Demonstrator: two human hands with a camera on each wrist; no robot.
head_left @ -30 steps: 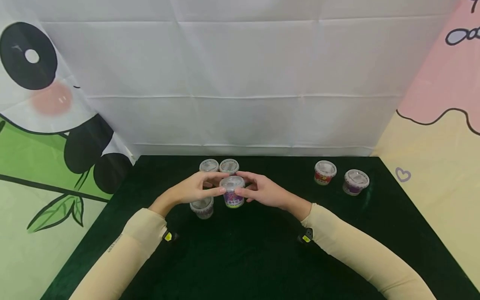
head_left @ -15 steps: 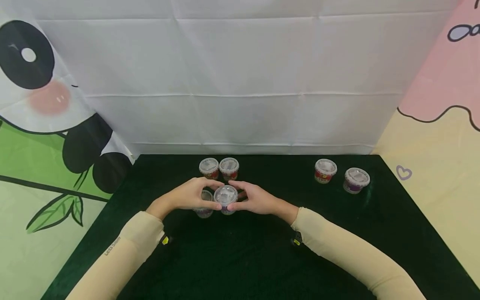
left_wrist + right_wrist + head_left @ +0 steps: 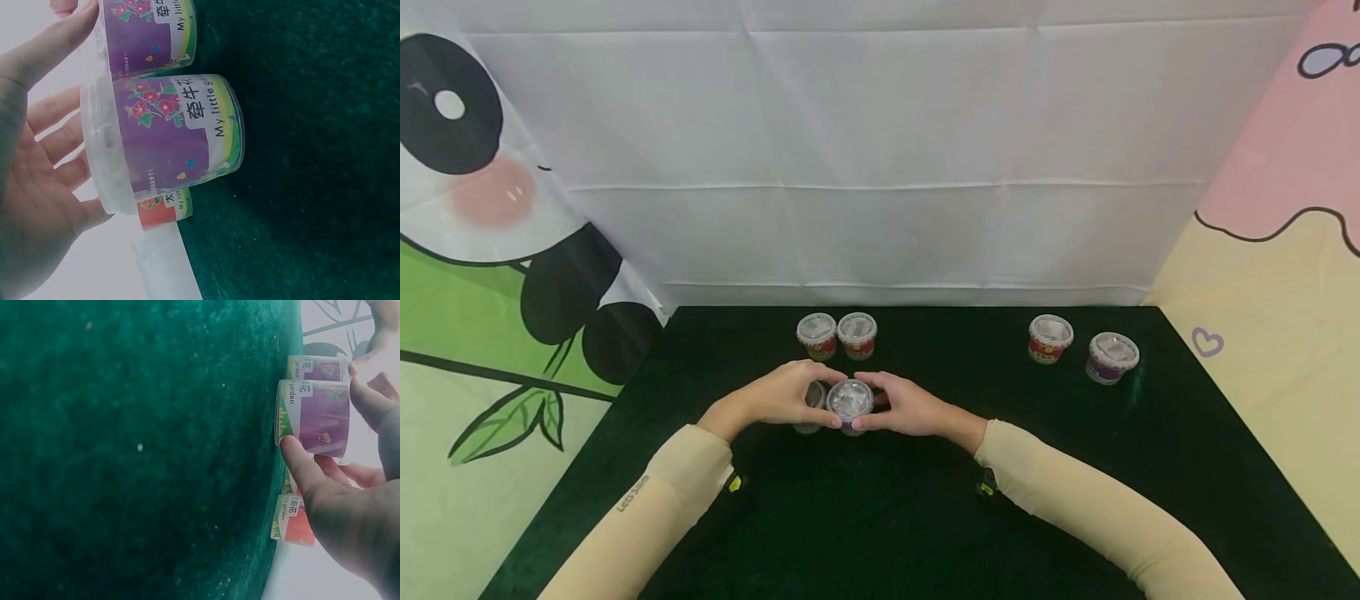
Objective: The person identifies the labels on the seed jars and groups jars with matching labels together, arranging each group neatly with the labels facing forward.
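Note:
A clear-lidded plastic tub with a purple flower label (image 3: 850,400) stands upright between my hands, its base right at the green cloth. My right hand (image 3: 910,406) holds it from the right, thumb in front and fingers behind. From the other side my left hand (image 3: 778,396) reaches it with thumb and finger tips. A second purple-labelled tub (image 3: 165,134) stands close on its left, inside the arch of my left hand; in the head view that hand partly covers it.
Behind my hands stand two red-labelled tubs, the left one (image 3: 816,336) and the right one (image 3: 857,336), side by side. Farther right are another red-labelled tub (image 3: 1050,338) and a purple-labelled tub (image 3: 1112,358). A white cloth backdrop (image 3: 887,167) rises behind the green-covered table (image 3: 880,517).
Both hands have brought the purple-labelled tub toward me, slightly left and down, beside the second purple one. The red-labelled tubs behind show fully now.

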